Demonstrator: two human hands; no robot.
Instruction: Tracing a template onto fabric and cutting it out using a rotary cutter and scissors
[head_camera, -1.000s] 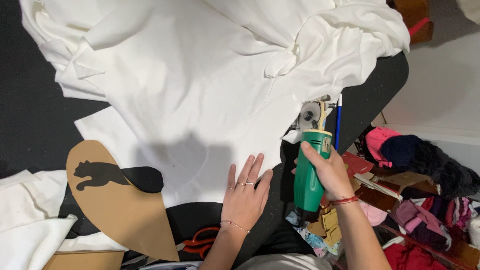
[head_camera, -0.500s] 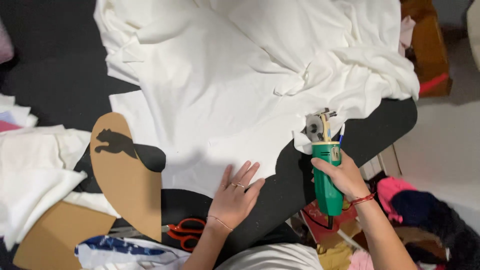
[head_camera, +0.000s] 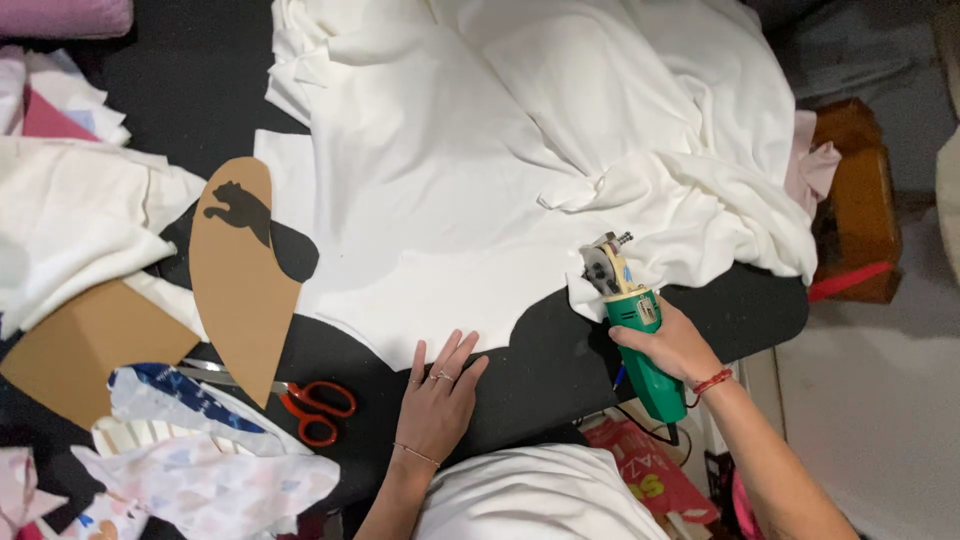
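white cloth (head_camera: 480, 200) matt, soft | cutter (head_camera: 640, 340) glossy green plastic

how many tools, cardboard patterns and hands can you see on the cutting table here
Cutting tools: 2 – green electric fabric cutter in the right hand, red-handled scissors
Cardboard pieces: 2 – teardrop cardboard pattern, flat cardboard sheet
Hands: 2 – right hand, left hand flat at the edge of the white fabric
Total: 6

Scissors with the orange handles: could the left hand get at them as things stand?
Probably yes. The left hand lies flat on the cloth edge, holding nothing, and the scissors lie beside it on the black table with bare surface between; only their blades sit under the cardboard pattern.
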